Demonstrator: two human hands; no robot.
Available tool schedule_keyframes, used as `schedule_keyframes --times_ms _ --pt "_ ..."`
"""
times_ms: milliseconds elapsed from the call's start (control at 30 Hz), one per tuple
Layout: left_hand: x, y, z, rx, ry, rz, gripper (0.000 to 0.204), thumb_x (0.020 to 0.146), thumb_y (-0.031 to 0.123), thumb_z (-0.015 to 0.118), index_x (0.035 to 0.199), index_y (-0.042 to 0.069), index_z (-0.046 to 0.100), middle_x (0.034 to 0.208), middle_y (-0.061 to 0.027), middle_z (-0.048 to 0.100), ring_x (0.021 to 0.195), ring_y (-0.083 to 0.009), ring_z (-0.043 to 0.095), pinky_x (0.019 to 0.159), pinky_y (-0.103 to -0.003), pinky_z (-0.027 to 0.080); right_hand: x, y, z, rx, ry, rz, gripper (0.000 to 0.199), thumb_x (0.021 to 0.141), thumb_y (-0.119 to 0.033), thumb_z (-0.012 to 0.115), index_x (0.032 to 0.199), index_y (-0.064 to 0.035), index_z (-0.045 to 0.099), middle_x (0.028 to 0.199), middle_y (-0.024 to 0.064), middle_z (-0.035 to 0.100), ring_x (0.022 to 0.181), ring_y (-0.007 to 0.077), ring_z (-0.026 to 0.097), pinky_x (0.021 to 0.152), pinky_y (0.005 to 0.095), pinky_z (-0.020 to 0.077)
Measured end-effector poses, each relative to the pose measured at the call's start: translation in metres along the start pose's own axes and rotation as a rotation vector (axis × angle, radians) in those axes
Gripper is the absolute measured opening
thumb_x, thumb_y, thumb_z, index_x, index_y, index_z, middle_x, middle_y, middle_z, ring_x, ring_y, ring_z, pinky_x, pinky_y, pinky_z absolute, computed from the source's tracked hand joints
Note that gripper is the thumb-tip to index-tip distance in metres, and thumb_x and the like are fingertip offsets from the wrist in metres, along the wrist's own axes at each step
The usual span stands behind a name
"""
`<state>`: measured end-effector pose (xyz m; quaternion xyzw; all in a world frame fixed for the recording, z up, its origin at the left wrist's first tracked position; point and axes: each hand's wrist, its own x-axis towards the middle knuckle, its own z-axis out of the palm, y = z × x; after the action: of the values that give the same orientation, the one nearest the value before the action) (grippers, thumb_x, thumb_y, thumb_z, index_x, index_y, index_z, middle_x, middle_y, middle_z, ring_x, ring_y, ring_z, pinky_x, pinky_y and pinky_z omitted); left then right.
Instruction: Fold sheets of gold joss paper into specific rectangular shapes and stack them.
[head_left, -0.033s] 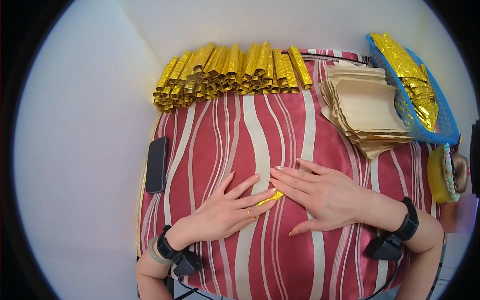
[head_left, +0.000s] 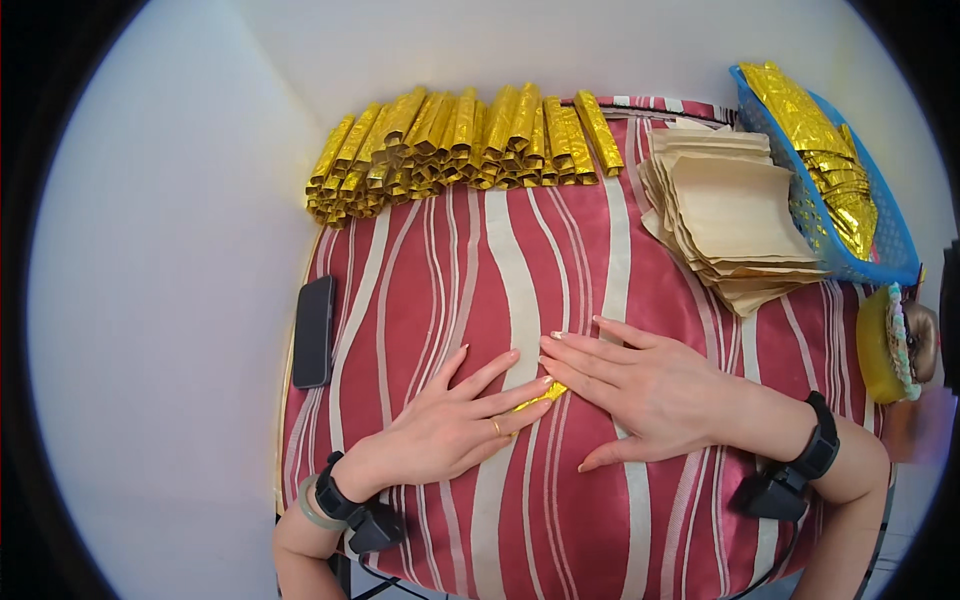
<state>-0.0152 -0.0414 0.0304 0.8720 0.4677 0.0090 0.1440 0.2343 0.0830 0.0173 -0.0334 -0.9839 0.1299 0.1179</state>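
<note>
A small, narrow piece of gold foil paper (head_left: 541, 396) lies on the striped cloth, mostly covered by fingers. My left hand (head_left: 445, 420) rests flat over it, fingers spread, with a ring on one finger. From the other side, my right hand (head_left: 650, 390) lies flat with its fingers stretched out, the tips touching or very near the foil's right end. Neither hand grips anything. How the foil is folded underneath cannot be seen.
Gold foil paper tubes (head_left: 465, 140) are piled along the far edge. Stacked brown paper sheets (head_left: 740, 205) sit at the far right beside a blue basket (head_left: 885, 240) of gold foil pieces. A phone (head_left: 314, 330) lies at left. A yellow roll-shaped thing (head_left: 876, 355) stands at the right edge.
</note>
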Motion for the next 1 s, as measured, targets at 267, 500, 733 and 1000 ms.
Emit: schedule_keyframes --times_ms 267,500,733,1000 --pt "-0.010 0.002 -0.002 0.064 -0.063 -0.041 0.045 0.094 0.025 0.056 0.139 0.024 0.052 0.155 -0.0005 0.033 0.145 -0.0337 0.020 0.112 -0.062 0.016 -0.003 0.002 0.003 -0.006 0.040 0.006 0.085 0.089 -0.060 0.053 0.140 0.0065 0.039 0.147 0.0203 0.040 0.138 0.0268 0.038 0.116 0.0437 0.0244" --pt "-0.022 -0.001 -0.002 -0.156 0.039 -0.127 0.036 0.092 0.030 0.060 0.128 0.032 0.062 0.158 -0.0096 0.025 0.147 -0.0367 0.013 0.112 -0.063 0.011 -0.001 -0.005 0.002 -0.080 0.038 0.021 0.089 0.089 -0.064 0.049 0.140 0.0082 0.038 0.146 0.0219 0.040 0.138 0.0284 0.038 0.116 0.0445 0.0235" --pt "-0.023 -0.007 0.003 -0.152 0.082 -0.062 0.038 0.093 0.032 0.059 0.131 0.034 0.060 0.158 -0.0120 0.025 0.146 -0.0389 0.014 0.111 -0.064 0.013 0.013 -0.032 0.012 0.083 -0.053 0.014 0.097 0.086 -0.068 0.050 0.144 0.0075 0.030 0.150 0.0234 0.033 0.141 0.0320 0.031 0.115 0.0457 0.0248" --pt "-0.025 -0.005 0.005 -0.106 0.110 -0.025 0.038 0.094 0.032 0.058 0.132 0.031 0.060 0.155 -0.0023 0.032 0.146 -0.0328 0.019 0.111 -0.064 0.016 -0.006 -0.004 -0.016 -0.117 -0.204 0.121 0.091 0.091 -0.067 0.043 0.148 0.0024 0.026 0.153 0.0185 0.030 0.143 0.0287 0.029 0.117 0.0445 0.0212"
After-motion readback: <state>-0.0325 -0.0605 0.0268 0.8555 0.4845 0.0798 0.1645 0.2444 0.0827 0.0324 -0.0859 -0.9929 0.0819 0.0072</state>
